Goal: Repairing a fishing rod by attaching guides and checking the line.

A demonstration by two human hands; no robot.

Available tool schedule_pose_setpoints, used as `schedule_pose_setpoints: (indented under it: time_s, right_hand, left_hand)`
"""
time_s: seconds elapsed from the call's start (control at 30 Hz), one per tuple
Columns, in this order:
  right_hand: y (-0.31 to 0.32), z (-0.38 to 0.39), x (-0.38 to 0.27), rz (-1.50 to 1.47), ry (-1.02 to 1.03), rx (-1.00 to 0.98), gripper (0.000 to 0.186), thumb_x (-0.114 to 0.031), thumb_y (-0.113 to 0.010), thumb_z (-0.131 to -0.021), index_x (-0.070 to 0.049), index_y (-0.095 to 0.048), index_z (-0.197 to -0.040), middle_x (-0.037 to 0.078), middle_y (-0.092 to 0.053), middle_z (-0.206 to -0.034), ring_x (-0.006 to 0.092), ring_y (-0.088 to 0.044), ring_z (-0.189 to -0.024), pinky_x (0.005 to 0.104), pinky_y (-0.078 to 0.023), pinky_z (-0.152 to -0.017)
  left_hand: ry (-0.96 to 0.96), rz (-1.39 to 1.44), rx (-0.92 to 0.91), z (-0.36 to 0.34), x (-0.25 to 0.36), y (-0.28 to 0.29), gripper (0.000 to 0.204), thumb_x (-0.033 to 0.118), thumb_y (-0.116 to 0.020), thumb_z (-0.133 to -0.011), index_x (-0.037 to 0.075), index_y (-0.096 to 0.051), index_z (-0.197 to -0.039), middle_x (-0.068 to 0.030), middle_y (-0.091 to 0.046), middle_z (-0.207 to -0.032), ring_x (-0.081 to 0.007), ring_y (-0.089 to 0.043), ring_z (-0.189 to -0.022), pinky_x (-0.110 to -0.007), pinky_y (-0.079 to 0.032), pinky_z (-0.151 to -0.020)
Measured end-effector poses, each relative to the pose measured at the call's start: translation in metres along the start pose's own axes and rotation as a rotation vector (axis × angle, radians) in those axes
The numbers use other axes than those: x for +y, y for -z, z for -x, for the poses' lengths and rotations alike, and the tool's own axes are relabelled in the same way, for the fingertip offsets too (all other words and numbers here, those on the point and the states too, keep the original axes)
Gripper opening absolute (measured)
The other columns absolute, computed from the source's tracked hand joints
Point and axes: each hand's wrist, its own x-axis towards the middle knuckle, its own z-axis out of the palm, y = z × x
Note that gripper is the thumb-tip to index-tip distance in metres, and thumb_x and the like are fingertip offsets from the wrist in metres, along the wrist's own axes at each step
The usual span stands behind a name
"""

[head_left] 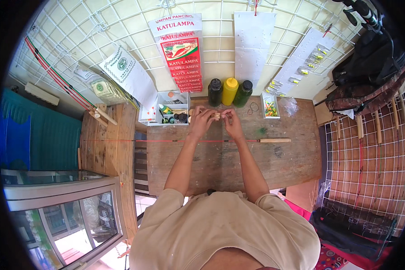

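Both arms reach over the wooden table (283, 162) toward its back edge. My left hand (201, 121) is closed, its fingertips on a small tan piece (217, 116) too small to identify. Close beside it, my right hand (232, 126) holds thumb and fingers pinched together at the right side of that piece; whatever they grip is hidden. Nearer to me, a fishing rod lies across the table under my forearms, with a thin red shaft (166, 141) to the left and a light tan handle (275, 140) to the right.
Behind my hands stand a black bottle (214, 92), a yellow squeeze bottle (230, 92) and a dark green bottle (243, 94). A white organizer box (150, 118) is at left, a small white tray (271, 116) of colourful bits at right. Packets hang on a white wire grid (218, 36).
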Motion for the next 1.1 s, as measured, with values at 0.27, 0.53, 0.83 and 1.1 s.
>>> schedule_pose_setpoints:
  time_s: [0.27, 0.53, 0.83, 1.1]
  right_hand:
    - [0.024, 0.0, -0.022, 0.453, 0.281, -0.031, 0.01, -0.005, -0.064, -0.081, -0.005, -0.061, -0.09, 0.009, -0.062, -0.094, 0.0285, -0.052, -0.093, 0.0357, -0.042, -0.082]
    - [0.04, -0.006, -0.04, 0.47, 0.297, -0.139, 0.012, -0.003, -0.064, -0.077, -0.008, -0.062, -0.088, 0.008, -0.061, -0.091, 0.0315, -0.053, -0.092, 0.0393, -0.04, -0.084]
    - [0.045, -0.006, -0.048, 0.481, 0.377, -0.144, 0.012, -0.002, -0.064, -0.077, -0.007, -0.06, -0.087, 0.008, -0.06, -0.091, 0.031, -0.053, -0.091, 0.0393, -0.042, -0.08]
    - [0.043, -0.006, -0.053, 0.485, 0.367, -0.201, 0.013, 0.0, -0.059, -0.079, -0.005, -0.053, -0.088, 0.013, -0.053, -0.09, 0.0351, -0.051, -0.092, 0.0419, -0.04, -0.077]
  left_hand:
    - [-0.076, -0.079, 0.029, -0.002, 0.011, -0.001, 0.028, 0.02, -0.071, -0.073, 0.011, -0.066, -0.098, -0.0017, -0.064, -0.094, -0.026, -0.05, -0.098, -0.04, -0.04, -0.086]
    - [-0.108, -0.034, 0.062, -0.005, 0.022, 0.0, 0.029, 0.015, -0.072, -0.071, 0.011, -0.066, -0.098, -0.0025, -0.065, -0.093, -0.026, -0.051, -0.097, -0.04, -0.04, -0.086]
    - [-0.113, -0.056, 0.107, -0.01, 0.033, 0.002, 0.027, 0.016, -0.07, -0.071, 0.01, -0.067, -0.097, -0.0004, -0.065, -0.096, -0.024, -0.051, -0.096, -0.039, -0.041, -0.085]
    - [-0.076, -0.11, 0.117, -0.011, 0.036, -0.003, 0.025, 0.012, -0.068, -0.072, 0.01, -0.066, -0.097, -0.0023, -0.065, -0.093, -0.0248, -0.051, -0.094, -0.039, -0.04, -0.083]
